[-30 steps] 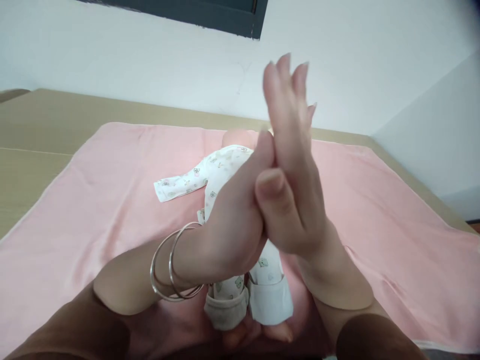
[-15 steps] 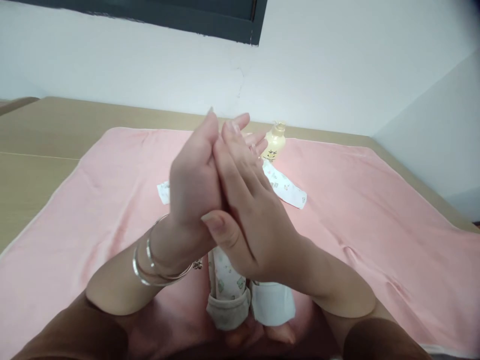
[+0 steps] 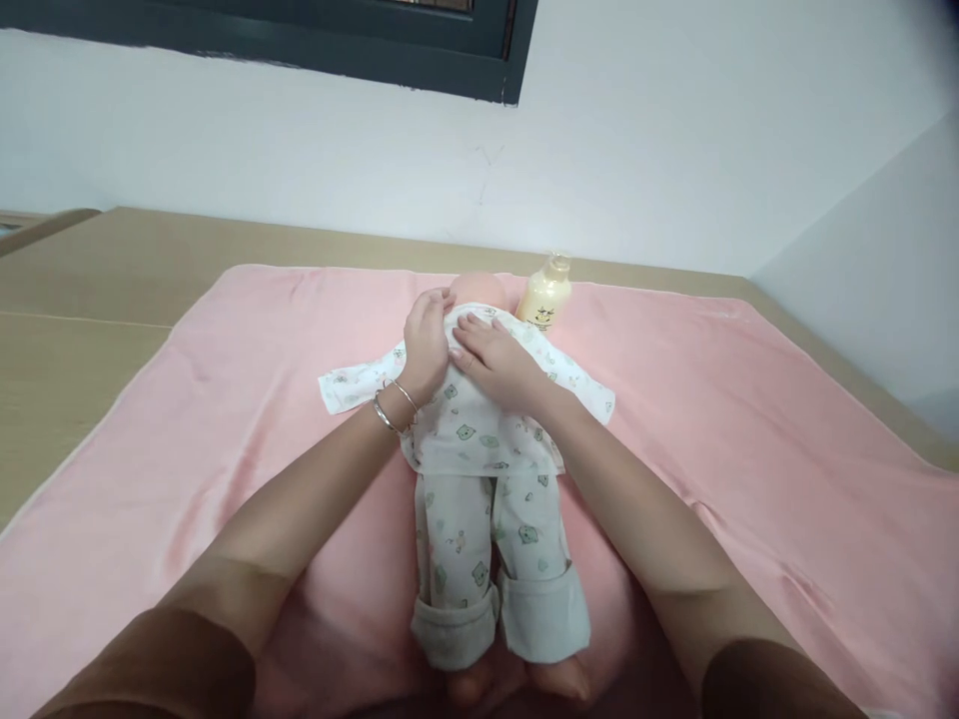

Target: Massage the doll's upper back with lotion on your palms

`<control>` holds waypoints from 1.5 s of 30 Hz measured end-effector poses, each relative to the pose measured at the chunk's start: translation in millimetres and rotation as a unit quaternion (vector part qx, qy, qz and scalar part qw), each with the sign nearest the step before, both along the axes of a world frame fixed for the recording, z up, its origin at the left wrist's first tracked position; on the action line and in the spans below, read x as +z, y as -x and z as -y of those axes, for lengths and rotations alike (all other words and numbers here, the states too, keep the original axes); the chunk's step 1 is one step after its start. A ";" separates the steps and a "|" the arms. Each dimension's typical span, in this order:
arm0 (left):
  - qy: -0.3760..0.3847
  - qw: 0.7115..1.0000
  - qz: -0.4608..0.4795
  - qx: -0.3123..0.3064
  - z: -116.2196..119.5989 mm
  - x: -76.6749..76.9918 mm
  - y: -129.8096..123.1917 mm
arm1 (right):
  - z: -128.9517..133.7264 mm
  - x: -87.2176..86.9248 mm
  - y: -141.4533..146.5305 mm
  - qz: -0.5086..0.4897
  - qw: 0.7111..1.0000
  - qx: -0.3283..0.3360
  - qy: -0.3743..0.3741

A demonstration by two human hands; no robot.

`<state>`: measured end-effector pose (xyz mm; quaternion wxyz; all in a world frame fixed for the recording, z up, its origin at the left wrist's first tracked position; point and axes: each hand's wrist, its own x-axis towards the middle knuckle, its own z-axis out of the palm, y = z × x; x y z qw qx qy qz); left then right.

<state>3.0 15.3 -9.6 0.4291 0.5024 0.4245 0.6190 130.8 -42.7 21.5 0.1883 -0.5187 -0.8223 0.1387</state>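
A baby doll (image 3: 483, 449) in a white printed top and trousers lies stretched out, its head away from me and its feet near me. My right hand (image 3: 498, 361) rests on the upper part of the top, fingers extended and palm down. Beside it, my left hand (image 3: 427, 340) stands on edge at the doll's shoulder, its fingers reaching near the neck, partly turned from view. Neither hand grasps anything. Silver bangles (image 3: 394, 407) circle my left wrist. The doll's face is not visible.
Under the doll spreads a pink blanket (image 3: 262, 399) with some creases, laid over a wooden table (image 3: 82, 270). A pale yellow pump bottle (image 3: 545, 295) stands near the doll's head. Behind the table rises a white wall (image 3: 636, 150) with a dark window frame (image 3: 337, 60).
My hands were pressed palm to palm, raised above the doll. They have come apart and moved down and forward onto its upper body, uncovering the top and the head.
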 end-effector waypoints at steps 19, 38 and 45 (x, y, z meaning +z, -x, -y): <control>-0.043 0.966 -0.256 0.015 7.4 -19.3 -0.8 | -1.9 -5.6 0.3 0.041 0.994 -0.097 0.003; -0.033 0.921 -0.388 0.030 16.8 -12.6 1.5 | -23.4 -15.3 -21.3 0.013 0.979 -0.201 0.029; -0.004 0.882 -0.472 -0.010 11.5 -0.9 2.2 | 0.9 -5.7 -2.7 0.133 0.967 -0.214 -0.032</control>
